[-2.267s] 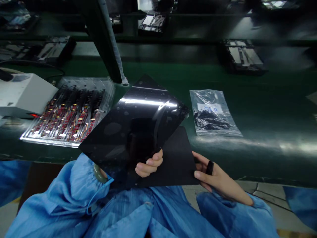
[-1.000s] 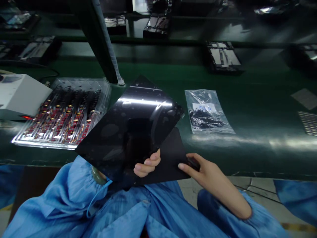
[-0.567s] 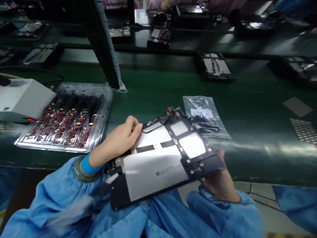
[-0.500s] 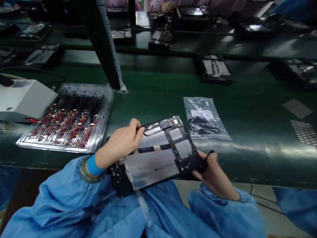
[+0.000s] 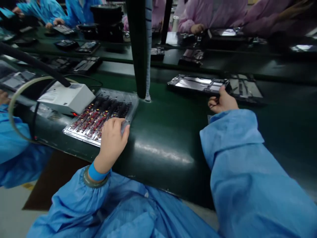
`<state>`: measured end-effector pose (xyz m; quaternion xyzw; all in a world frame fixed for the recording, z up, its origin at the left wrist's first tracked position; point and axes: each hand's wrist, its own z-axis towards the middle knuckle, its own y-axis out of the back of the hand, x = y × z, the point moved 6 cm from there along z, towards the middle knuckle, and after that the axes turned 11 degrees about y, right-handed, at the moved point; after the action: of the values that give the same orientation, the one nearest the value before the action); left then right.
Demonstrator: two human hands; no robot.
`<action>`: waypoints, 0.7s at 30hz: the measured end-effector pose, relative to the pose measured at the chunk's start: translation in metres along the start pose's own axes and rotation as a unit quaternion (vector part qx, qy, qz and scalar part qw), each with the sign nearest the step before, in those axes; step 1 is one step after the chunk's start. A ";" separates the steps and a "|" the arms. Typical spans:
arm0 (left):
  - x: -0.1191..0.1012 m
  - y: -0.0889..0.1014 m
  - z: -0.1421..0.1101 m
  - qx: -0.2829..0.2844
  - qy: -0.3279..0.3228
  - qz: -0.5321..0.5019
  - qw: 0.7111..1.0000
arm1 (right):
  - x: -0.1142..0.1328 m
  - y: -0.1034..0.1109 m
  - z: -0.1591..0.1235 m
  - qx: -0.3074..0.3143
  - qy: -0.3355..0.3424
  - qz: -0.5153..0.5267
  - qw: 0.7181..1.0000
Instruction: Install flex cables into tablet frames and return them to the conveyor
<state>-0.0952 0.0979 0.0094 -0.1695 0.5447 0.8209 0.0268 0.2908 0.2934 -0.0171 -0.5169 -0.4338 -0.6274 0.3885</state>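
My right hand (image 5: 224, 100) reaches far over the bench, its thumb and fingers closed on the near right end of an opened tablet (image 5: 195, 83). Silver battery plates and a black frame show on that tablet. Just behind its right end lies another opened tablet (image 5: 246, 87). On the left, my left hand (image 5: 112, 137) grips the right edge of a clear plastic tray (image 5: 81, 136), the thumb outside and the fingers over the rim. Rows of small red and black parts with gold spots fill the tray; my hand hides its front right corner.
A white box (image 5: 66, 97) with a red light stands left of the tray, cables beside it. A dark post (image 5: 137, 49) rises behind the tray. More opened tablets (image 5: 86, 64) lie farther back. Co-workers in blue (image 5: 81, 13) and pink (image 5: 213, 15) sit across the bench.
The tablet has gone from above my lap to the far side of the bench, in my right hand. My left hand has let go of it and taken the tray's edge. The view has turned left.
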 end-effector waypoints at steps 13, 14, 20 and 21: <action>0.031 -0.015 -0.005 0.041 0.060 0.101 0.992 | 0.011 -0.036 -0.093 0.054 -0.073 0.048 0.995; 0.033 -0.016 -0.004 0.041 0.067 0.084 0.993 | 0.015 -0.040 -0.113 0.094 -0.071 0.050 0.992; 0.044 -0.018 0.007 0.032 0.102 -0.016 0.994 | 0.008 -0.050 -0.216 0.276 -0.046 -0.016 0.960; 0.044 -0.017 0.009 0.022 0.106 -0.025 0.994 | 0.002 -0.051 -0.226 0.283 -0.046 -0.023 0.958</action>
<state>-0.1352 0.1064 -0.0163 -0.2687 0.5579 0.7852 -0.0071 0.1724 0.0955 -0.0422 -0.4037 -0.6227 -0.4638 0.4839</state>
